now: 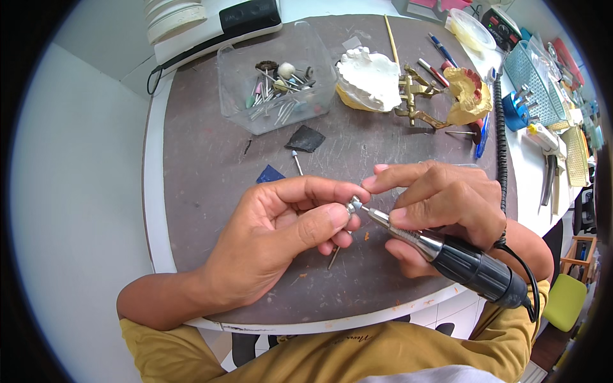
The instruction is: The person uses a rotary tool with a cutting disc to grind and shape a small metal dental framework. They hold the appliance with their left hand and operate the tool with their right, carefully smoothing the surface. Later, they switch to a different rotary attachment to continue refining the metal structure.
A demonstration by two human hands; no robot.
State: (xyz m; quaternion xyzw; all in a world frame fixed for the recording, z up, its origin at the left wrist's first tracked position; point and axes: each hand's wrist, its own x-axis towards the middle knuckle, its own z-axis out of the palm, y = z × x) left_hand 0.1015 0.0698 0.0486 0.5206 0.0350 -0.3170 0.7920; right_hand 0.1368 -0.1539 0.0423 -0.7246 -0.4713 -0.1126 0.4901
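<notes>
Left hand: (274, 225) thumb and forefinger pinched on small metal piece (350, 208), other fingers curled
Right hand: (454, 199) fingers bent around drill's (474, 267) silver front, forefinger reaching to left fingertips
Drill axis: diagonal, bit end upper left, cord end lower right
Drill place: right of center, lower half of frame
Metal piece: frame center, at the bit; own axis too small to tell
Plastic box: (237, 120) upper middle, left of white tooth model (369, 78)

I count two hands (278, 226) (453, 198), one drill (474, 265), one clear tub (231, 80), two casts (367, 73) (469, 105), one brass hinge (411, 102), two dark scraps (305, 138) (271, 173), one stick (391, 38), one coiled cord (501, 147), one blue holder (512, 115), one green seat (567, 301).
</notes>
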